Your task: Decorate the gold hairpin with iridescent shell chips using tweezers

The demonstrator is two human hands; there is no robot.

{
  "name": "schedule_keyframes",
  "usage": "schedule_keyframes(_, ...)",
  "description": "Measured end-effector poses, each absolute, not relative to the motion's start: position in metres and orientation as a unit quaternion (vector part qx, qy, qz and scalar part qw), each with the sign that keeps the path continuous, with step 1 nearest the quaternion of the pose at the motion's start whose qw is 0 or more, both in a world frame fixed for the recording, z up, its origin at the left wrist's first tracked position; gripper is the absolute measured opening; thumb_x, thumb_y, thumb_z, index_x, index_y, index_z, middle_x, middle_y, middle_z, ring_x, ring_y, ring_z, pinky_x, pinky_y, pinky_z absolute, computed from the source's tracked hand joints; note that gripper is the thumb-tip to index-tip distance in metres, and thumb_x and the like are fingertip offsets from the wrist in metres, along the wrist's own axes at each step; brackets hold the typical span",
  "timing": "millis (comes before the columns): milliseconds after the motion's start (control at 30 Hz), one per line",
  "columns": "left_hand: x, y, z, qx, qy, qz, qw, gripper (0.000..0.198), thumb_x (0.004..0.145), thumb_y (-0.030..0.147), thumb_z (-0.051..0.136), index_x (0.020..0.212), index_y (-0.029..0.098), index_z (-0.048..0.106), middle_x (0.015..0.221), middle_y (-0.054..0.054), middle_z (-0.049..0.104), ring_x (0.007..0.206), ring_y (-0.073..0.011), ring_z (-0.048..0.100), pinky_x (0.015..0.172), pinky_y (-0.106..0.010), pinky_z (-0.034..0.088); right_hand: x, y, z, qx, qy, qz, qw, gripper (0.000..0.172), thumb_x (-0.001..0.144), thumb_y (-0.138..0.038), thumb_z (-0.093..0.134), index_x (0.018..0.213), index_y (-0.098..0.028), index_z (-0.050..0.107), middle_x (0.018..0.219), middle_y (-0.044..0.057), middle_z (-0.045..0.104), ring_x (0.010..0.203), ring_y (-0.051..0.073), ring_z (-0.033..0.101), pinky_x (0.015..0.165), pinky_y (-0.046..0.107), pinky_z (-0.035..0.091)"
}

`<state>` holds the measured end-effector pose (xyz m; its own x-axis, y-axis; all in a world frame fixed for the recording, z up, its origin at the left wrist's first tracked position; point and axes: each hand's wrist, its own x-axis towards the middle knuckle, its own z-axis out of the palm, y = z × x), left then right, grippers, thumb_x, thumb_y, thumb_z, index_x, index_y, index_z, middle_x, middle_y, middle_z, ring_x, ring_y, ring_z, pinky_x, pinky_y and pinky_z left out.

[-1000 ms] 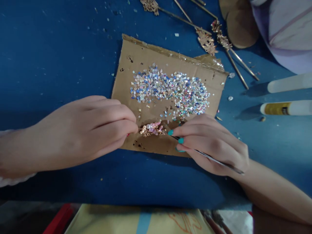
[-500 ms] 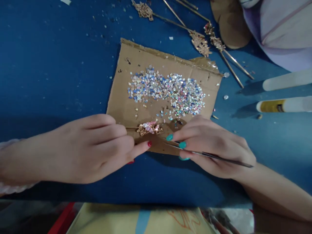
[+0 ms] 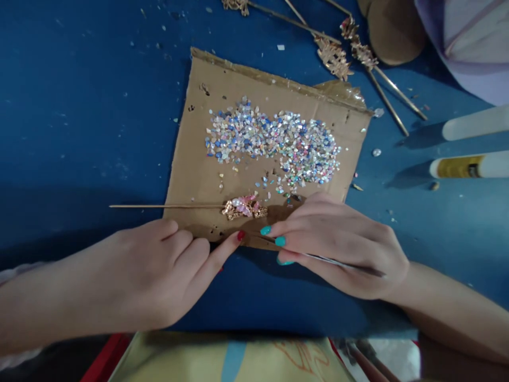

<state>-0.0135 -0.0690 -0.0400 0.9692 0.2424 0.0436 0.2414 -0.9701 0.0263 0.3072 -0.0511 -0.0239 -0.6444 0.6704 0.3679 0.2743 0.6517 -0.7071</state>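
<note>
A gold hairpin lies on a piece of cardboard [image 3: 183,159], its long stick [image 3: 159,206] pointing left past the edge. Pink petals and a white pearl sit on its ornate head [image 3: 243,207]. My left hand [image 3: 159,270] is just below the stick, apart from it; its index finger reaches to the cardboard's near edge while the other fingers curl. Its thumb is mostly hidden. My right hand [image 3: 338,244] pinches slim metal tweezers [image 3: 330,260], with their tips close to my left index fingertip. Whether the tips grip anything is too small to tell.
Small shiny blue, white and pink chips [image 3: 270,140] are spread over the cardboard. More gold hairpins [image 3: 334,55] lie at the back right. To the right are a yellow-labelled white tube [image 3: 461,166] and a plain white tube [image 3: 477,123] on the blue table [image 3: 79,106].
My left hand has moved left and down off the hairpin, leaving its stick exposed. My right hand with the tweezers has shifted slightly left. The camera view has shifted a little.
</note>
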Motion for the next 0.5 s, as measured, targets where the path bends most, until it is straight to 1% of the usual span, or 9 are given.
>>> schedule_keyframes(100,-0.004,-0.076,-0.036,0.992,0.126,0.022,-0.013,0.052,0.107,0.021,0.055,0.155,0.000,0.055,0.070,0.003,0.056,0.061,-0.0196,0.050,0.054,-0.038,0.035,0.306,-0.051,-0.024,-0.281,-0.847,0.322,0.317,0.004,0.107,-0.019,0.072,0.108,-0.016,0.075,0.097,0.007,0.088,0.085,0.016,0.084,0.076,0.031,0.068)
schedule_keyframes(200,0.004,-0.080,-0.033,0.989,0.137,0.039,-0.030,0.046,0.111,0.026,0.051,0.148,0.000,0.063,0.066,0.003,0.054,0.058,-0.0189,0.047,0.055,-0.039,0.033,0.305,-0.050,-0.024,-0.287,-0.847,0.326,0.307,0.004,0.108,-0.018,0.071,0.108,-0.016,0.075,0.096,0.006,0.088,0.083,0.015,0.083,0.074,0.030,0.067)
schedule_keyframes(267,0.007,-0.081,-0.032,0.987,0.148,0.047,-0.033,0.046,0.112,0.027,0.049,0.145,-0.001,0.065,0.065,0.003,0.053,0.057,-0.0182,0.046,0.057,-0.039,0.031,0.304,-0.050,-0.024,-0.290,-0.848,0.324,0.302,0.004,0.108,-0.019,0.071,0.108,-0.016,0.074,0.096,0.006,0.088,0.082,0.014,0.082,0.073,0.030,0.066)
schedule_keyframes(400,0.007,-0.083,-0.034,0.988,0.150,0.042,-0.019,0.049,0.110,0.025,0.048,0.149,-0.002,0.060,0.066,0.003,0.055,0.058,-0.0188,0.046,0.059,-0.039,0.028,0.305,-0.049,-0.026,-0.291,-0.837,0.333,0.322,0.002,0.106,-0.017,0.074,0.106,-0.016,0.075,0.097,0.007,0.088,0.081,0.014,0.082,0.074,0.029,0.066)
schedule_keyframes(433,0.006,-0.083,-0.034,0.988,0.148,0.037,-0.014,0.051,0.108,0.025,0.051,0.151,-0.001,0.059,0.067,0.003,0.056,0.059,-0.0188,0.046,0.060,-0.038,0.028,0.306,-0.049,-0.027,-0.293,-0.830,0.339,0.332,0.001,0.105,-0.016,0.075,0.106,-0.016,0.075,0.098,0.007,0.089,0.082,0.014,0.083,0.075,0.029,0.066)
schedule_keyframes(500,0.005,-0.083,-0.035,0.989,0.147,0.032,-0.006,0.055,0.104,0.026,0.059,0.153,0.001,0.057,0.068,0.003,0.055,0.060,-0.0186,0.045,0.062,-0.039,0.027,0.307,-0.049,-0.030,-0.300,-0.811,0.353,0.357,0.005,0.103,-0.015,0.078,0.106,-0.017,0.076,0.100,0.007,0.089,0.082,0.015,0.083,0.076,0.029,0.067)
